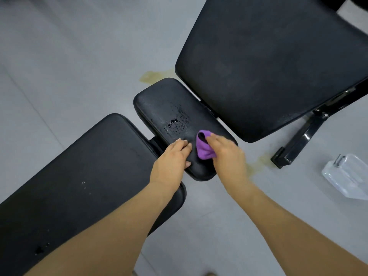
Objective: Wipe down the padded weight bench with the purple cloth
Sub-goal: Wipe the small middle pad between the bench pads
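A black padded weight bench has a small seat pad (159, 104) in the middle, wet with droplets near its centre. My right hand (225, 154) holds a bunched purple cloth (204, 149) against the near part of that pad. My left hand (171, 158) rests flat on the pad's near left edge, fingers straight, just left of the cloth. A long back pad (79, 176) stretches to the lower left under my left forearm.
A second large black pad (268, 66) fills the upper right, with its black metal leg (302, 140) running down to the floor. A clear plastic bottle (346, 176) lies on the grey floor at the right. Yellowish stains mark the floor around the bench.
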